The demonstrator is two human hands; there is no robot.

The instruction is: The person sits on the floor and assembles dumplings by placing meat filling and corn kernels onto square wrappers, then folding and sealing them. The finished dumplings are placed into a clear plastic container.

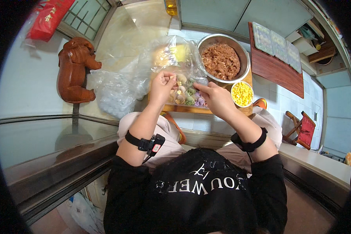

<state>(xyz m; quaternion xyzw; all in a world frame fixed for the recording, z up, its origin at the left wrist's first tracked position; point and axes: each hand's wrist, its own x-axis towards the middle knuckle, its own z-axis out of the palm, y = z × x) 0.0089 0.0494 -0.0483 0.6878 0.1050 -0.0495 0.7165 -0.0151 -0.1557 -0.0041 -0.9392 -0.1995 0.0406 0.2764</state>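
Note:
My left hand (163, 87) is over the left part of a clear plastic tray (187, 107), thumb and fingers pinched on a small pale dough piece (173, 76). Small shaped dumplings (190, 100) in cream, green and purple sit in the tray. At the tray's right side is my right hand (215, 96), its index finger stretched toward the green dumplings. Its thumb tip is hidden, so whether it holds anything is unclear. Just behind my hands lies a clear plastic bag (163, 44) with orange and yellow dough-like sheets (180, 53) inside.
A steel bowl of minced filling (221, 61) and a white tub of corn kernels (242, 94) stand right of the tray on a wooden board (247, 110). Lidded boxes (276, 46) rest on a dark red table. At left are a carved wooden figure (76, 71) and a plastic bag (114, 93).

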